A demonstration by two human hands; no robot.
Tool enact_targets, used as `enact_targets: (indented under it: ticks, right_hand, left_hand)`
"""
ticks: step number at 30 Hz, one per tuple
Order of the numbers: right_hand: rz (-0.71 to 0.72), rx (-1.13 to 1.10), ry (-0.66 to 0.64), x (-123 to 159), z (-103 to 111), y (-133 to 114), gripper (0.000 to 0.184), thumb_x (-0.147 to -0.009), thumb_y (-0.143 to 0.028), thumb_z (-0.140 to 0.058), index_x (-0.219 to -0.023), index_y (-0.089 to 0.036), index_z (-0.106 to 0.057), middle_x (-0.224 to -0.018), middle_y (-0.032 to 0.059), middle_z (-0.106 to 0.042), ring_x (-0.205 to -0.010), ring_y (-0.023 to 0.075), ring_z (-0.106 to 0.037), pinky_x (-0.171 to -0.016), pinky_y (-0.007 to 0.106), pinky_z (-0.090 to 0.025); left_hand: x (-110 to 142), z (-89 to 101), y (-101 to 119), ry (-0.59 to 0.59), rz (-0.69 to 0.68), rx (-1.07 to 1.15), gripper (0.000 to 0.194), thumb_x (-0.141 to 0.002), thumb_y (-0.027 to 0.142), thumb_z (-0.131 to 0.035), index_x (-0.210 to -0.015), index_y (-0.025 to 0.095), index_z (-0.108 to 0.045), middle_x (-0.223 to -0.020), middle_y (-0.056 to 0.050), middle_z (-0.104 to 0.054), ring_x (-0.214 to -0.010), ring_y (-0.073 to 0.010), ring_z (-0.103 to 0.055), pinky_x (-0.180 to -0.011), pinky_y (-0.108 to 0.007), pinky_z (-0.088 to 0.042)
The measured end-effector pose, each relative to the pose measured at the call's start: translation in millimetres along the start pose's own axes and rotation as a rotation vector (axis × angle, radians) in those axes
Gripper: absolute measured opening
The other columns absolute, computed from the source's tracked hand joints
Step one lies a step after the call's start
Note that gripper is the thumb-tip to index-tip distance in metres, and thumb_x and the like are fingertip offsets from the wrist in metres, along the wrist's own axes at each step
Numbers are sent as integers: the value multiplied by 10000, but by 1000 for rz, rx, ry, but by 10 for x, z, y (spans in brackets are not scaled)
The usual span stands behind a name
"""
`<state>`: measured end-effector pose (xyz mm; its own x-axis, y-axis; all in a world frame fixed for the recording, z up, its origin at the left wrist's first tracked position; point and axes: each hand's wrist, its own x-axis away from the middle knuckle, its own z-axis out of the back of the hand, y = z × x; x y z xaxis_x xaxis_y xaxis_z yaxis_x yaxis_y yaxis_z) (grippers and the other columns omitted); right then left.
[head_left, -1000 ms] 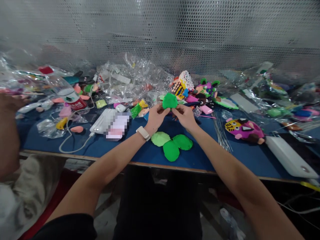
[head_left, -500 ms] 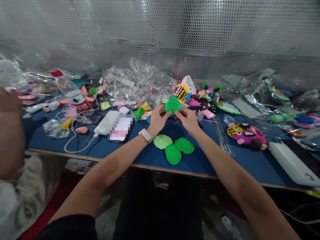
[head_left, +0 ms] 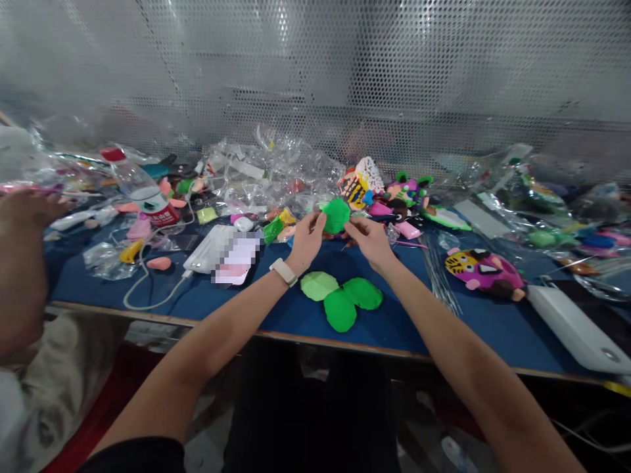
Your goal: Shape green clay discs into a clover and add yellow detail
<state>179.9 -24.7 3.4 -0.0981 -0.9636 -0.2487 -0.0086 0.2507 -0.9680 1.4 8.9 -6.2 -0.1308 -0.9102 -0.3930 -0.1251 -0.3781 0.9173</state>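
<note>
My left hand and my right hand are raised over the blue table, both pinching a flattened piece of green clay between their fingertips. A pale watch band sits on my left wrist. Below my hands lie three flat clay discs: a light green disc, a green disc and another green disc, overlapping each other.
A white power bank with a cable lies left of my hands. Crumpled clear bags and finished clay figures crowd the back. A pink tiger figure and a white box lie right. Another person's arm is at far left.
The green clay piece has been turned and pressed flatter between my fingertips. The view shifted slightly. The other person's hand at left has moved a little.
</note>
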Motion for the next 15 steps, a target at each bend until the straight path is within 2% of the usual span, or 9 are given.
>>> enact_targets:
  ticks: [5, 9, 15]
  right_hand:
    - [26, 59, -22, -7, 29, -8, 694, -667, -835, -899, -958, -219, -767, -898, 53, -780, -793, 228, -741, -601, 320, -612]
    - [74, 111, -45, -1, 51, -34, 649, -746, -845, -844, -919, -226, -757, -876, 55, -766, -802, 239, -738, -627, 338, -617]
    - [124, 116, -100, 5, 46, -36, 641, -791, -837, -830, -987, -228, -794, -947, 62, -799, -828, 246, -725, -673, 366, -634]
  left_hand:
    - [-14, 25, 37, -20, 22, 33, 600, -882, 796, -788, -995, 208, -761, -1007, -95, -801, -905, -241, -769, -793, -414, -696]
    - [-8, 37, 74, -29, 3, 3, 574, -866, 757, -824, -997, 200, -784, -991, -100, -815, -899, -256, -784, -803, -435, -700]
    - [18, 0, 83, -88, 23, 30, 578, -857, 756, -836, -1005, 199, -798, -1004, -84, -822, -896, -240, -783, -781, -398, -696]
